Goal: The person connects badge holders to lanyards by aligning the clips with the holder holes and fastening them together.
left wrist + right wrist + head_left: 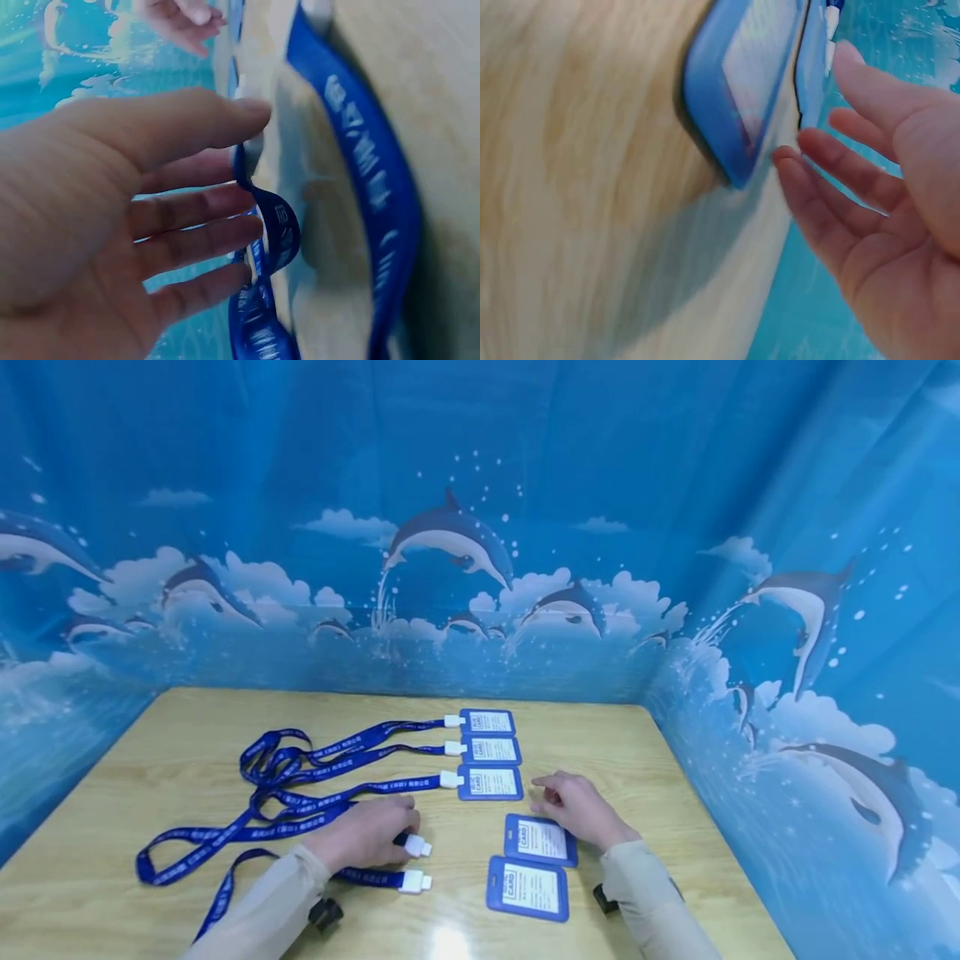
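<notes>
My left hand (367, 833) reaches over a blue lanyard strap (282, 229) with white printing. In the left wrist view its thumb and fingers stand apart at the strap, beside a white clip (417, 846); whether the fingertips touch it is hard to tell. A second loose lanyard with a white clip (415, 882) lies nearer me. My right hand (581, 810) hovers with loosely bent fingers and holds nothing. It is beside the far end of a blue card holder (540, 841). Another blue card holder (528, 888) lies just nearer to me.
Three card holders joined to lanyards, the nearest one (491, 783) included, lie in a column farther back. Their straps (285, 760) loop across the left of the wooden table (600, 735). A dolphin-print curtain (525, 652) borders the table at the back and right.
</notes>
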`<state>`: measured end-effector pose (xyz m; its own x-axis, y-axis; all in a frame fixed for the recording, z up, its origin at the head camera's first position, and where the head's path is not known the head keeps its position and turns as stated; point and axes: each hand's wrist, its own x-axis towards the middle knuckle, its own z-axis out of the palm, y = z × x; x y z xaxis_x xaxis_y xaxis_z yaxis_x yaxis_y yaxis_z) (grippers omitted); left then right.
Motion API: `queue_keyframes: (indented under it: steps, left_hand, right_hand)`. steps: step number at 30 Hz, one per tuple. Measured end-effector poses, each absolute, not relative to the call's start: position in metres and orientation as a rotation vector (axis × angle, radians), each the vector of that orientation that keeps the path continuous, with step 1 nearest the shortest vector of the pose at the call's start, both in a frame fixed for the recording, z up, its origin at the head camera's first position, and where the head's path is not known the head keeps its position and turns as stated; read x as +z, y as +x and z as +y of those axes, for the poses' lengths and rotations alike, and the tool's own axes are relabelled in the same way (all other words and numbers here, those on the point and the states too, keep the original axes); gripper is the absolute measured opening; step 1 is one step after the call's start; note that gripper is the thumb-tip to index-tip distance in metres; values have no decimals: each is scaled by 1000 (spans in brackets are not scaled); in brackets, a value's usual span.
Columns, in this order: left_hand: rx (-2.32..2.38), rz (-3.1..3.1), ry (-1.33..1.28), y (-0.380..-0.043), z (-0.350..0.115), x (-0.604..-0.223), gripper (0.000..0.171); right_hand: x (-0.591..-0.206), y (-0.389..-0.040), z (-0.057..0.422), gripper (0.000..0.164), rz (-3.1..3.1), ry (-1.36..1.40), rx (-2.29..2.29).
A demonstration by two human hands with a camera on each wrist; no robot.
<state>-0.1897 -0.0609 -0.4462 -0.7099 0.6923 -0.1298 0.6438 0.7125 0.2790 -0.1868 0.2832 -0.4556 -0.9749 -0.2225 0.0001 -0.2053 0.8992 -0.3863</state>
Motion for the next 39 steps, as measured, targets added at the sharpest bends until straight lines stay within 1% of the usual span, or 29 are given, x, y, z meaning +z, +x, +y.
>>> queue_keyframes:
  steps: [3,5,10,14,20,25,39]
  left_hand:
    - [363,2769,1034,-191,-61,-444,25]
    - [415,2807,1009,-193,-63,-439,26]
    - [548,2817,891,-195,-67,-430,23]
    - [574,2824,866,-196,-68,-429,27]
    - [549,2835,912,-198,-66,-427,34]
    - [550,2855,906,-197,-63,-426,33]
    - [521,2843,925,-196,-52,-430,32]
  right_hand:
    - [-454,-180,289,45,2994,-379,-615]
    - [-452,-176,294,51,2961,-374,-598]
    - [-447,-166,307,71,2872,-322,-571]
    - [-447,-159,312,77,2842,-304,-587]
    - [-451,-158,310,73,2818,-226,-605]
    - [-452,-160,308,69,2821,-194,-607]
    - [-457,-163,298,70,2822,-195,-675]
